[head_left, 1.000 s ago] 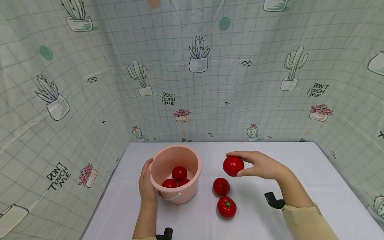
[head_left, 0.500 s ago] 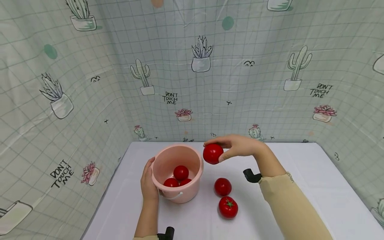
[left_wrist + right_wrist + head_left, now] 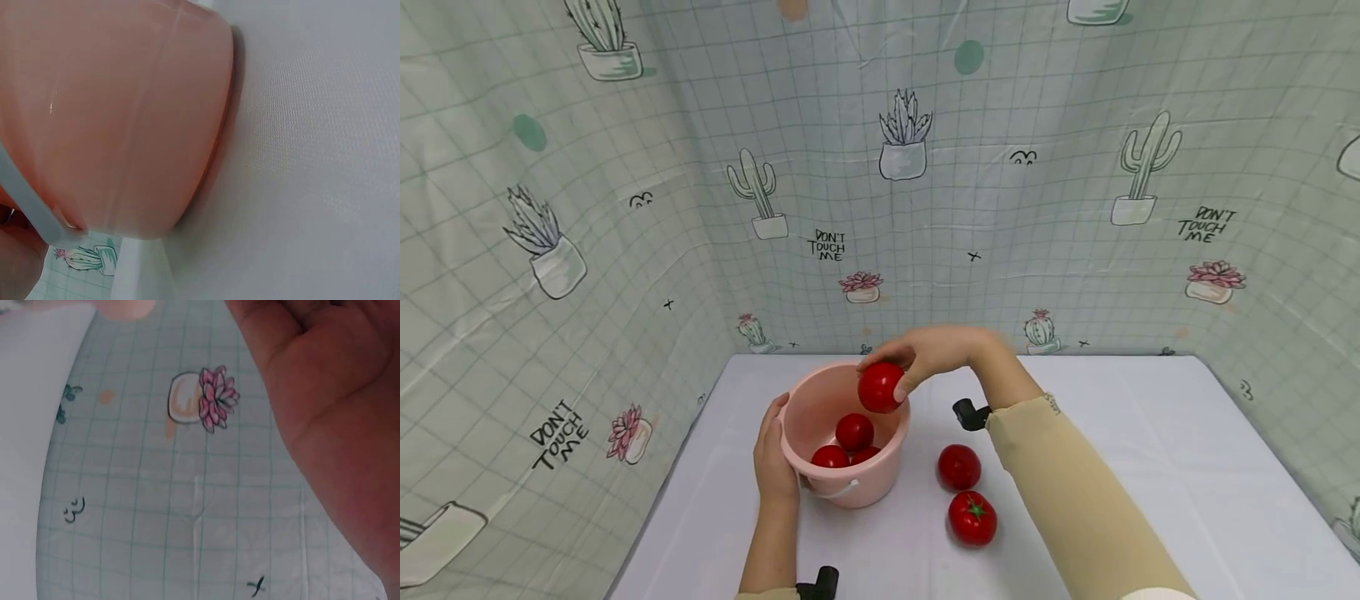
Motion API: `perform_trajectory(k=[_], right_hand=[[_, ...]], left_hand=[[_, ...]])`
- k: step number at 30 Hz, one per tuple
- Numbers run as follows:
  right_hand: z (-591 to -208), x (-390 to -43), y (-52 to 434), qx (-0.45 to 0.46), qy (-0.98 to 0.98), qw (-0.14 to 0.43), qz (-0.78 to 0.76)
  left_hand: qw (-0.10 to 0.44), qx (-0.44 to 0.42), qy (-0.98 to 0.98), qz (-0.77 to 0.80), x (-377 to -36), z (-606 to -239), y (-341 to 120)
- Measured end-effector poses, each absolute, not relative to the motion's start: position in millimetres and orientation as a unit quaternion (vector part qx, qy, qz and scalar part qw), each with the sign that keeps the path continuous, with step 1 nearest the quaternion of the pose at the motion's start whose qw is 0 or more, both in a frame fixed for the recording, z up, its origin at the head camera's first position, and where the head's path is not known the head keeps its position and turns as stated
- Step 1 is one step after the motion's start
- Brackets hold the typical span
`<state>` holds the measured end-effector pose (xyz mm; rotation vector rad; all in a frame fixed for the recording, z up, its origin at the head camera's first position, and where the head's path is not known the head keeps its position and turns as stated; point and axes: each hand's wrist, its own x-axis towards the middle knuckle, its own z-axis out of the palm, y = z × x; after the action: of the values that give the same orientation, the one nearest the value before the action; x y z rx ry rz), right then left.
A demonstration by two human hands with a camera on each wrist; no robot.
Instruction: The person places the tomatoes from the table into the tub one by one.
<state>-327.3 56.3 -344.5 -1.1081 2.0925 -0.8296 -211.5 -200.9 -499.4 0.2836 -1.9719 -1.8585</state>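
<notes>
In the head view a pink bucket (image 3: 857, 492) with a white handle stands on the table, with several red tomatoes inside, one of them a tomato (image 3: 854, 432) in the middle. My left hand (image 3: 772, 458) holds the bucket's left side at the rim; the left wrist view shows the bucket's wall (image 3: 125, 119) and the handle (image 3: 31, 200) close up. Over the bucket's right rim, my right hand (image 3: 928, 354) grips a red tomato (image 3: 881, 387) between thumb and fingers. The right wrist view shows only the palm (image 3: 337, 406), with the tomato out of sight.
Right of the bucket, a plain red tomato (image 3: 958, 467) lies on the white table (image 3: 1120, 467). Just in front of it sits a tomato with a green stem (image 3: 972, 517). A cactus-print cloth (image 3: 970, 208) hangs behind and along the sides.
My right hand has carried its tomato leftward from above the loose tomatoes to over the bucket's opening. The left hand has stayed on the bucket. The view has shifted slightly.
</notes>
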Motion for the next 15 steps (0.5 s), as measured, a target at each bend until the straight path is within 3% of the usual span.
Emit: perform_trajectory(k=[15], right_hand=[[-354.7, -340.1, -31.3, -0.425, 0.827, 0.333, -0.159]], left_hand=[[0.194, 0.091, -0.696, -0.685, -214.0, -504.9, -205.0]])
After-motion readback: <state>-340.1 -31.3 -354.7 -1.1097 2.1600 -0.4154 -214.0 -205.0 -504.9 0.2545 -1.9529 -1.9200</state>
